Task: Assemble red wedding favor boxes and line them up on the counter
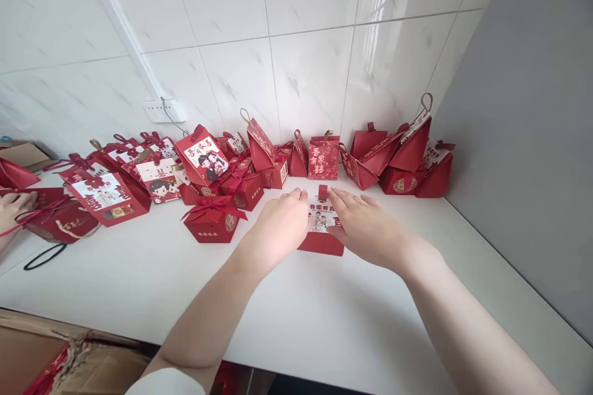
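Observation:
A red gift box (320, 244) with a white illustrated panel and a loop on top stands upright on the white table, between my two hands. My left hand (285, 225) holds its left side, fingers pressed together near the top edge and partly hidden behind the hand. My right hand (370, 225) holds the right side, its fingers along the upper edge and the thumb against the front. The red loop (323, 192) at the box's top shows between my fingertips. Behind it stands a patterned red box (323, 159).
Several finished red boxes, among them a ribbon-tied box (214, 220), line the tiled wall. Others lean in a pile (407, 157) at the right. Another person's hand (16, 210) touches a red box at far left. A black loop (45, 257) lies nearby. Cardboard (99, 370) is below the table edge.

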A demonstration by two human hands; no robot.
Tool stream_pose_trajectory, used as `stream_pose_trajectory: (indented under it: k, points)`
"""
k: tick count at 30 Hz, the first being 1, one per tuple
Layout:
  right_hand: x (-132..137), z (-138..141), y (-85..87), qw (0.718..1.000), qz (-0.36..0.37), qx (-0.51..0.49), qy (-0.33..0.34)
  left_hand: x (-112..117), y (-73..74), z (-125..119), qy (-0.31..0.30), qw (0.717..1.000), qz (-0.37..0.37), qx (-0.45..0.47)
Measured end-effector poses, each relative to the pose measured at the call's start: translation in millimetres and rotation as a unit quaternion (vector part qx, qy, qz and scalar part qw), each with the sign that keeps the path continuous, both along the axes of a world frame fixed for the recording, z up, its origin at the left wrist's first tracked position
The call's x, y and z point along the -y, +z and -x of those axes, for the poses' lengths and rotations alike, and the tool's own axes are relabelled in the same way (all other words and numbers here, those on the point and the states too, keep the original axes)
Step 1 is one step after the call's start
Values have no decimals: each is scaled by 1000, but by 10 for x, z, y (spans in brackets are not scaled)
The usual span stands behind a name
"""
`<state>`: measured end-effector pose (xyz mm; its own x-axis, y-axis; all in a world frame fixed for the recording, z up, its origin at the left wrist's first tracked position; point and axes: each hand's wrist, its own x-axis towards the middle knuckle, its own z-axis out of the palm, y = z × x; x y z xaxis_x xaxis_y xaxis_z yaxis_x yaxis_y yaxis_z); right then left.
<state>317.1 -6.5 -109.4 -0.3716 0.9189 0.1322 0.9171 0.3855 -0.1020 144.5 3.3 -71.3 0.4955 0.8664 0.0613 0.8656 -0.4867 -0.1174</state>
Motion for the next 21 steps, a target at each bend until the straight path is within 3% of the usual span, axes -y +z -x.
stream_pose_trajectory:
  k: [8, 12, 15, 18, 21]
  points:
    - [-47, 109, -196, 998, -50, -10, -26, -7, 18, -63, -4, 1000, -10, 22]
    - [-22, 149, -109, 998, -41, -15, -48, -28, 7, -81, 10, 999, -21, 48]
    - [-20, 38, 45, 999, 16, -41, -28, -227, -37, -31, 4, 993, -48, 105]
    - [-103, -171, 122, 994, 52, -92, -30, -588, -208, 79, -64, 971, -27, 228]
    - [-334, -353, -5, 985, 24, -160, -53, -948, -566, 159, -104, 909, 111, 388]
